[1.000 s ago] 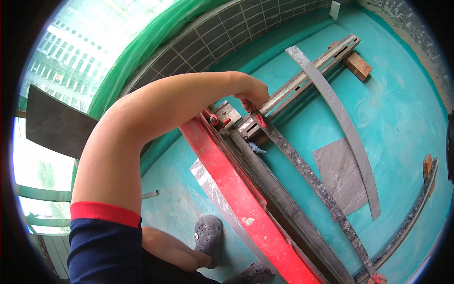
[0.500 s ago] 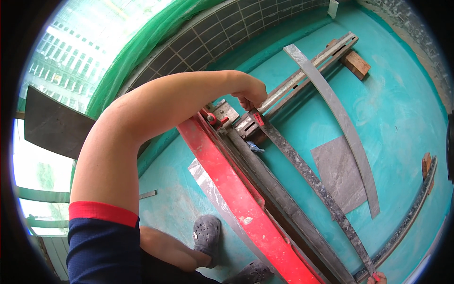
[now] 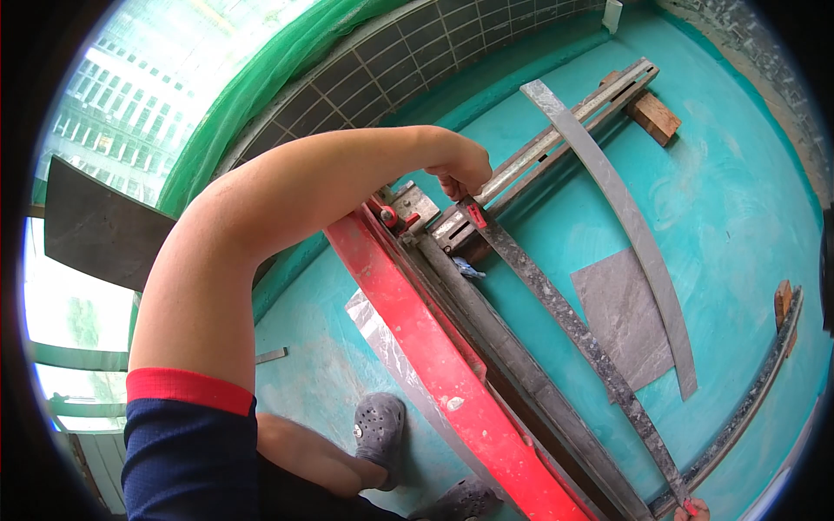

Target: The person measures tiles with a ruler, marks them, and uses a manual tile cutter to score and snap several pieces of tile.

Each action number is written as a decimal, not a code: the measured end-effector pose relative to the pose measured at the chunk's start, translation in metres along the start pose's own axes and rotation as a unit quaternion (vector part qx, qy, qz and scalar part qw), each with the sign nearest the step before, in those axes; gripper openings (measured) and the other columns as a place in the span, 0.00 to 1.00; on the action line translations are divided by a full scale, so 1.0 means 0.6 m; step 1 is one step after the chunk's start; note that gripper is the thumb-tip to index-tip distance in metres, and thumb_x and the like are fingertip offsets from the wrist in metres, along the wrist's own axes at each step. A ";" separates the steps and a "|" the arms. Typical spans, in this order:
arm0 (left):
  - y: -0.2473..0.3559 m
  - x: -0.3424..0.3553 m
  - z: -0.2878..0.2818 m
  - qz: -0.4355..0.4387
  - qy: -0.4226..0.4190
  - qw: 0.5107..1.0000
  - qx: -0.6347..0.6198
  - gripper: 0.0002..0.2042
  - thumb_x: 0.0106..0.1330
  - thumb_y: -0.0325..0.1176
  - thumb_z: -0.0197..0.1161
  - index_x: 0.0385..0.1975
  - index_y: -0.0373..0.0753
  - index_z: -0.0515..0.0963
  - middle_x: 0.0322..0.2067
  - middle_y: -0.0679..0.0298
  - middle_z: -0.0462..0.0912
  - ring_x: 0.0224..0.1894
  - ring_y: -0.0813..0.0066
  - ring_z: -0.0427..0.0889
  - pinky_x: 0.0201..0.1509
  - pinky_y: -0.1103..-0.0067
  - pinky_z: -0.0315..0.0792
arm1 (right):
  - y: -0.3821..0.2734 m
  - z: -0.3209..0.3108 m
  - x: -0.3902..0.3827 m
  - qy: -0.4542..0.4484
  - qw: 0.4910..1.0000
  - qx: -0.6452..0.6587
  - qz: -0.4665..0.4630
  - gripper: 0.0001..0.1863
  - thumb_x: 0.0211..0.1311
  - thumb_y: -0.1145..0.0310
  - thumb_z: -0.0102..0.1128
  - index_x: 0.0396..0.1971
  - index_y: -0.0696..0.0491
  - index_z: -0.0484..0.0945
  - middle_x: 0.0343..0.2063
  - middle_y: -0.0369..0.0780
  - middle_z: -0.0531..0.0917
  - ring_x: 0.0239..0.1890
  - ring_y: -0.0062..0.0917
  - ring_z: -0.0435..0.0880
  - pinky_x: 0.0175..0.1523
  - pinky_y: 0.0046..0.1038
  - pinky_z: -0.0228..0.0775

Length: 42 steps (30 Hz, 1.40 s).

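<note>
My left hand [image 3: 460, 169] is closed at the upper end of a long speckled dark bar [image 3: 578, 334], beside its red fitting [image 3: 475, 217]. At the bottom right edge my right hand [image 3: 692, 512] grips the bar's other end at a red piece, partly out of frame. The bar's upper end meets a slotted metal rail [image 3: 547, 148]. Left of it lie a dark channel [image 3: 521, 373] and the red body of a tile cutter [image 3: 417, 347], with a red knob [image 3: 388, 215] by my wrist. A grey marbled strip [image 3: 638, 226] crosses the rail.
A grey square tile piece [image 3: 612, 295] rests on the turquoise floor [image 3: 730, 234]. Wooden blocks [image 3: 656, 122] support the rail; another rail [image 3: 738, 417] lies at right. A dark panel [image 3: 100, 221], green netting [image 3: 208, 122] and a tiled ledge [image 3: 365, 78] are left and behind. My feet [image 3: 378, 434] stand below.
The view and my left arm have shifted very slightly since a second ago. Both hands keep their places on the bar.
</note>
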<state>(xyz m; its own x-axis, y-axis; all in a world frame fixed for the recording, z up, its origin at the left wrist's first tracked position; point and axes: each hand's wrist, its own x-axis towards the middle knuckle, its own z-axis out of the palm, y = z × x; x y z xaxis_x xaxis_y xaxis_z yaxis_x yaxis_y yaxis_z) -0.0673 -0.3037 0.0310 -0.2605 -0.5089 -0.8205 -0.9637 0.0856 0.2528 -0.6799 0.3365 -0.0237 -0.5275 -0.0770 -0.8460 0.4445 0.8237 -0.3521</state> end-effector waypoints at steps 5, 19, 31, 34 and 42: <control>0.003 -0.002 -0.001 -0.008 -0.008 1.000 0.007 0.07 0.58 0.26 0.54 0.31 0.28 0.75 0.27 0.55 0.79 0.26 0.70 0.78 0.31 0.76 0.74 | 0.001 0.001 0.000 0.009 1.000 0.012 0.003 0.09 0.60 0.75 0.57 0.41 0.57 0.74 0.35 0.39 0.81 0.37 0.27 0.83 0.35 0.22 0.80; 0.004 -0.007 0.002 -0.005 -0.001 1.000 -0.007 0.07 0.58 0.26 0.55 0.30 0.28 0.75 0.27 0.55 0.79 0.26 0.70 0.78 0.31 0.76 0.75 | 0.011 -0.005 0.006 0.020 1.000 0.007 0.000 0.09 0.60 0.74 0.58 0.40 0.55 0.75 0.34 0.39 0.81 0.35 0.25 0.82 0.36 0.23 0.80; 0.002 -0.002 -0.001 0.006 0.005 1.000 -0.016 0.07 0.58 0.26 0.56 0.31 0.28 0.75 0.27 0.55 0.79 0.26 0.70 0.78 0.31 0.76 0.75 | 0.019 -0.018 0.017 -0.040 0.999 0.023 0.000 0.08 0.57 0.78 0.56 0.37 0.56 0.75 0.29 0.38 0.81 0.31 0.24 0.83 0.32 0.21 0.80; 0.001 -0.003 -0.001 0.007 0.004 1.000 -0.014 0.08 0.59 0.26 0.56 0.32 0.27 0.75 0.27 0.55 0.79 0.26 0.70 0.78 0.31 0.76 0.75 | 0.016 -0.004 0.009 -0.025 1.000 0.006 -0.016 0.08 0.58 0.77 0.56 0.38 0.56 0.76 0.29 0.38 0.81 0.31 0.24 0.83 0.32 0.21 0.80; 0.001 -0.006 0.000 -0.003 -0.002 1.000 -0.015 0.08 0.59 0.27 0.56 0.33 0.28 0.75 0.28 0.55 0.79 0.26 0.70 0.78 0.32 0.76 0.75 | 0.016 0.006 -0.004 0.004 1.000 0.018 -0.015 0.08 0.58 0.77 0.57 0.38 0.57 0.76 0.30 0.38 0.81 0.32 0.25 0.83 0.32 0.22 0.80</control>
<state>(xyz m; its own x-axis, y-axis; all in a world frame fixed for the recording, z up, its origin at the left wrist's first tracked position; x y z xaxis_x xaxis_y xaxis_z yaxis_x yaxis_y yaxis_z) -0.0670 -0.3016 0.0338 -0.2543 -0.5061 -0.8241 -0.9632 0.0559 0.2629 -0.6718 0.3421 -0.0267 -0.5472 -0.0970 -0.8314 0.4545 0.7997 -0.3924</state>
